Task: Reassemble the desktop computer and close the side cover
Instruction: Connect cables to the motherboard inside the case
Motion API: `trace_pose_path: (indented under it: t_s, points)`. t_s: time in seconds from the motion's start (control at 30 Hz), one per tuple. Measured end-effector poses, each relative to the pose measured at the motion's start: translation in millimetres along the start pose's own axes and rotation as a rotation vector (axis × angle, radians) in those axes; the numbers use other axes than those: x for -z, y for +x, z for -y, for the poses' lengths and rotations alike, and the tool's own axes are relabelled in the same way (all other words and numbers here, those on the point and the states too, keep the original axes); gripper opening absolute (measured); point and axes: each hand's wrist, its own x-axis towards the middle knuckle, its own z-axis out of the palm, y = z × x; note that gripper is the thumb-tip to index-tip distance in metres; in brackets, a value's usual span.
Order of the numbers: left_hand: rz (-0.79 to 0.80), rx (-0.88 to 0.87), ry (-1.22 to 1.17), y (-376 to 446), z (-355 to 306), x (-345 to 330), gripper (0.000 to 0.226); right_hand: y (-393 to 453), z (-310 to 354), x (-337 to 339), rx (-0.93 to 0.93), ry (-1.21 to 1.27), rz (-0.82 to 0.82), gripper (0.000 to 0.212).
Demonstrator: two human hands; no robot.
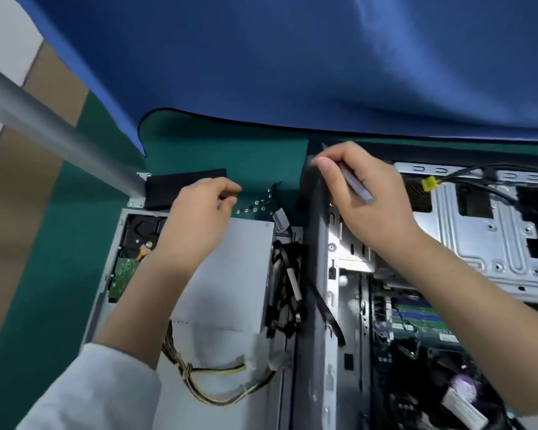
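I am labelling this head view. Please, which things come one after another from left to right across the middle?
Metal pole → hard drive → left hand → loose screws → right hand, holding a grey tool → yellow connector.

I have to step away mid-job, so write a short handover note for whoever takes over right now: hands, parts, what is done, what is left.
Left hand: fingers pinched together above the loose screws on the green mat; whether it holds one is unclear.
Right hand: grips a grey screwdriver at the top edge of the computer case.
Parts: power supply with its cable bundle lies left of the case, beside a hard drive.
Done: motherboard sits in the case.
Left: fit power supply and drive, drive the screws, close the side cover.
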Motion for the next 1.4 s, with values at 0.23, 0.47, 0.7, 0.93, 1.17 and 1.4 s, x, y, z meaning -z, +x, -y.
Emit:
trace_pose_path:
  t_s: [0.23, 0.47, 0.7, 0.93, 1.17, 1.4]
  points:
    - [0.265, 0.046, 0.155, 54, 20, -16, 0.015, 2, -8, 0, 0.049, 0.050, -0.041, 0.010]
    - [0.551, 0.079, 0.311, 86, 4, -22, 0.026, 2, -11, -1, 0.058, 0.030, -0.055, 0.016]
    - [0.558, 0.019, 0.319, 88, 16, -29, 0.020, 1, -12, -1, 0.039, 0.050, -0.050, 0.019]
    - [0.461, -0.039, 0.336, 83, 24, -33, 0.010, 2, -11, -1, 0.028, 0.039, -0.044, 0.019]
    - [0.364, 0.005, 0.169, 75, 22, -27, 0.007, 1, -11, -1, 0.040, 0.008, -0.036, 0.018]
    - [0.044, 0.006, -0.216, 36, 5, -9, 0.006, -3, -3, 4, 0.007, 0.126, 0.028, 0.018]
